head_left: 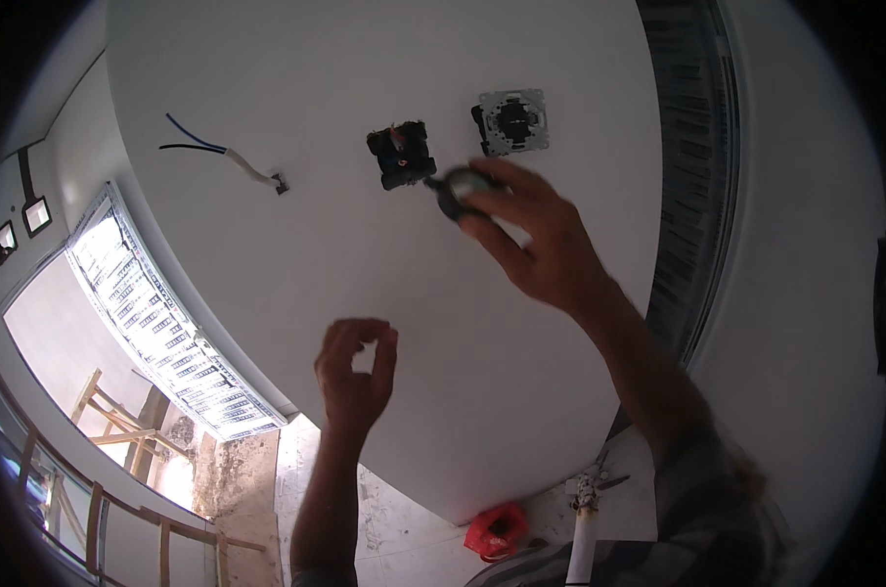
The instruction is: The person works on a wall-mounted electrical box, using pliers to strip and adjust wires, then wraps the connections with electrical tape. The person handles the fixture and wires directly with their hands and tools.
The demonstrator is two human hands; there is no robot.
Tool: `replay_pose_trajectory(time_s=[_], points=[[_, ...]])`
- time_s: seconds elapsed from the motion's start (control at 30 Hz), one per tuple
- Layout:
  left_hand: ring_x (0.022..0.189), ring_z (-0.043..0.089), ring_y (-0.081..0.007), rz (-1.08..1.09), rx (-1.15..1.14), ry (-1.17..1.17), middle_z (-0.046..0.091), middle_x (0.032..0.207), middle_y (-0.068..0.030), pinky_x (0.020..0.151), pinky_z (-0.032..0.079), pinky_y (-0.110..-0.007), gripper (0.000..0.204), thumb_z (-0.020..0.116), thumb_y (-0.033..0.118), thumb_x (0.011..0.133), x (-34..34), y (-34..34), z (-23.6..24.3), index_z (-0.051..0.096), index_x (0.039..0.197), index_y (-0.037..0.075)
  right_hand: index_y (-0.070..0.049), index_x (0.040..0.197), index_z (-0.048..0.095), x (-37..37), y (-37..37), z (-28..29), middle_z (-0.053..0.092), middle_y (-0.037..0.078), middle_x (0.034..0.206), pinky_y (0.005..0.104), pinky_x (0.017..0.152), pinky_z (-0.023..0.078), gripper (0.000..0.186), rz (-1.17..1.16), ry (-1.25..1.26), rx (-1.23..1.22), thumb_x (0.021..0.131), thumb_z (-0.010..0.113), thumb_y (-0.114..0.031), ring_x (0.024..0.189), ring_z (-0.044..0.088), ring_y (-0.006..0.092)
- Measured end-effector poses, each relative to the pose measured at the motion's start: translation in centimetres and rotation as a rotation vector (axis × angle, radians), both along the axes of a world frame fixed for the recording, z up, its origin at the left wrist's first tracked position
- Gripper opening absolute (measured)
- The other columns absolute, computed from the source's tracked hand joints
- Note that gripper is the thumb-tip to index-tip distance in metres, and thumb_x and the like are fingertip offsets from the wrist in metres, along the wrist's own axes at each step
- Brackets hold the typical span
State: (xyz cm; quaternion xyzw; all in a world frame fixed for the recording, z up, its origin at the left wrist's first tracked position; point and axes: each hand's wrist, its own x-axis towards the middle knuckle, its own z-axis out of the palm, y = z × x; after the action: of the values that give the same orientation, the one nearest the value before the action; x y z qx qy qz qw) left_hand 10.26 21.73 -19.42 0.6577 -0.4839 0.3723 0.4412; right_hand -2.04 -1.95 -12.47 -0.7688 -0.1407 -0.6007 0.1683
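Observation:
My right hand point(536, 235) is closed on a dark ring-shaped object point(445, 196), blurred, just below and right of a black wall box point(401, 154) with wires inside. A grey square mounting frame with a black centre point(514, 120) sits on the white wall above that hand. My left hand point(357, 367) is raised lower down, thumb and index fingertips pinched together; whether they hold something small cannot be made out. A white cable point(247, 168) with blue and dark wire ends sticks out of the wall at the upper left.
A bright doorway with printed film on its frame point(155, 303) stands at the left, with wooden framing point(120, 426) beyond. A dark film-covered strip point(683, 157) runs down the right. On the floor lie a red bag point(497, 528) and, nearby, a white pole point(582, 543).

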Motion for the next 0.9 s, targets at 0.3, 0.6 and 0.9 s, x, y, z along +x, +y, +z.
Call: replay_pose_trajectory(time_s=[0.3, 0.6, 0.9], points=[[0.085, 0.067, -0.0189, -0.029, -0.034, -0.196, 0.072, 0.092, -0.0082, 0.07, 0.049, -0.032, 0.006, 0.074, 0.005, 0.089, 2.9, -1.9, 5.2, 0.071, 0.094, 0.004, -0.007, 0.115, 0.074, 4.3, -1.1, 5.7, 0.066, 0.015, 0.131, 0.0416, 0.097, 0.055, 0.022, -0.026, -0.017, -0.249, 0.095, 0.074, -0.018, 0.116, 0.066, 0.0322], [0.096, 0.068, -0.0219, 0.064, -0.03, -0.404, 0.071, 0.1, -0.0082, 0.085, 0.048, -0.036, 0.012, 0.077, 0.01, 0.089, 5.0, -3.6, 9.1, 0.075, 0.101, 0.007, -0.005, 0.113, 0.073, 4.6, -1.3, 7.0, 0.068, 0.016, 0.128, 0.0447, 0.098, 0.054, 0.024, -0.275, -0.098, -0.25, 0.096, 0.073, -0.022, 0.117, 0.066, 0.0329], [0.103, 0.06, -0.0199, 0.254, -0.017, -0.564, 0.064, 0.105, -0.0015, 0.091, 0.037, -0.042, 0.026, 0.079, 0.02, 0.089, 5.9, -7.0, 11.9, 0.076, 0.114, 0.014, -0.002, 0.11, 0.075, 2.6, 0.7, 7.8, 0.069, 0.016, 0.127, 0.0415, 0.095, 0.056, 0.021, -0.345, -0.053, -0.112, 0.094, 0.074, -0.016, 0.109, 0.069, 0.0327]])
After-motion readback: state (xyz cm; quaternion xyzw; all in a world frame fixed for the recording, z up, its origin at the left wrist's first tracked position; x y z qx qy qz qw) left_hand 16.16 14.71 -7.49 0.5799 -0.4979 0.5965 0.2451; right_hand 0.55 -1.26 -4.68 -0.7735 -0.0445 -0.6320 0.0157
